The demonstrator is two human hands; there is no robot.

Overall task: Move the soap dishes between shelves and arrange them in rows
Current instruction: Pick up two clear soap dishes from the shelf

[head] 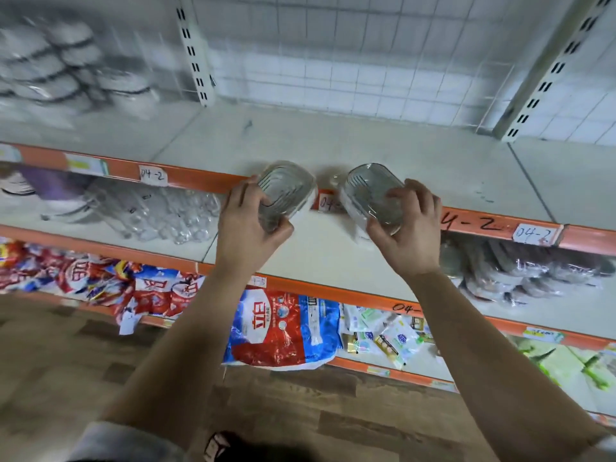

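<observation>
Curling around the near end of a clear soap dish (286,192), my left fingers (240,198) pinch it against the thumb, while my right fingers (398,198) clamp a second soap dish (372,195) the same way. Both dishes tilt up toward me, side by side but apart, level with the orange front edge (200,178) of the upper shelf (383,155), whose middle bay lies bare behind them. My left hand (248,225) and right hand (408,228) hang in front of the shelf below. On that lower shelf, blurred clear packages (173,215) sit toward the left end and more wrapped dishes (533,271) toward the right end.
</observation>
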